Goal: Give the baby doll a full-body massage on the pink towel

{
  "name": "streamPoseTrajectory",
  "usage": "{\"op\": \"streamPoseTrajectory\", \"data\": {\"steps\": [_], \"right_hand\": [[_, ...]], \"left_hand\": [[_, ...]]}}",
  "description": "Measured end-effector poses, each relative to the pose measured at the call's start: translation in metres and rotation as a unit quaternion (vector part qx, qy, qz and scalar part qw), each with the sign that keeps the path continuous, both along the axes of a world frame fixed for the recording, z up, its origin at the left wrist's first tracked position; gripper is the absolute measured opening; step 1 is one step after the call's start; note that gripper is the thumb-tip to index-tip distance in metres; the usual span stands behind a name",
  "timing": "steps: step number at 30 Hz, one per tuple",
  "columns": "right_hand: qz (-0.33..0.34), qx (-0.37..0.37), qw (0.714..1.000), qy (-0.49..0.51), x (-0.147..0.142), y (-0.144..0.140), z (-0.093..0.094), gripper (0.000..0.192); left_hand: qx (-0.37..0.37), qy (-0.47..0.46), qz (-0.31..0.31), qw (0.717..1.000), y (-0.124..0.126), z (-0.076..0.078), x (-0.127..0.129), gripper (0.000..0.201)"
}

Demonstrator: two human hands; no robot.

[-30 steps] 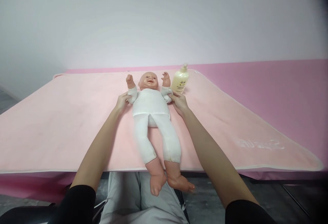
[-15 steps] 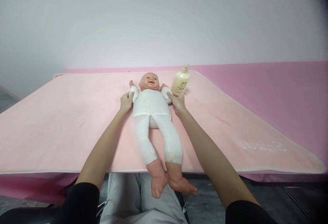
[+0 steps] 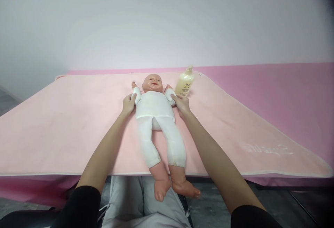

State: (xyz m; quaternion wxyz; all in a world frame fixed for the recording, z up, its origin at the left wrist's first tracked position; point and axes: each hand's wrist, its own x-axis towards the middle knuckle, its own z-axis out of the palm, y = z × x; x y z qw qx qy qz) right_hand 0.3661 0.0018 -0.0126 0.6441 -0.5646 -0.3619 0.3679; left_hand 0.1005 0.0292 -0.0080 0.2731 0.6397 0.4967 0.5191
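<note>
A baby doll in white clothes lies on its back on a light pink mat, head away from me, bare feet hanging over the near edge. My left hand grips the doll's white-sleeved arm on the left side. My right hand grips the other sleeved arm on the right side. Both doll arms lie flat beside its head. A pale yellow pump bottle stands upright just beyond my right hand, close to the doll's head.
The mat covers a darker pink table that stretches to the right. A white wall stands directly behind. My lap in grey trousers sits under the table's near edge.
The doll's arms, raised a second ago, have been lowered flat by its head. My hands slid slightly up along the sleeves. The doll shifted a little toward me.
</note>
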Motion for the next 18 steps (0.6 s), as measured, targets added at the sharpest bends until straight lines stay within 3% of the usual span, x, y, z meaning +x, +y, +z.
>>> {"op": "streamPoseTrajectory", "data": {"steps": [18], "right_hand": [[0.003,0.007,1.0,0.008,0.0005,-0.0007,-0.0019,0.037]], "left_hand": [[-0.003,-0.001,-0.007,1.0,-0.0009,-0.0016,-0.0008,0.043]]}}
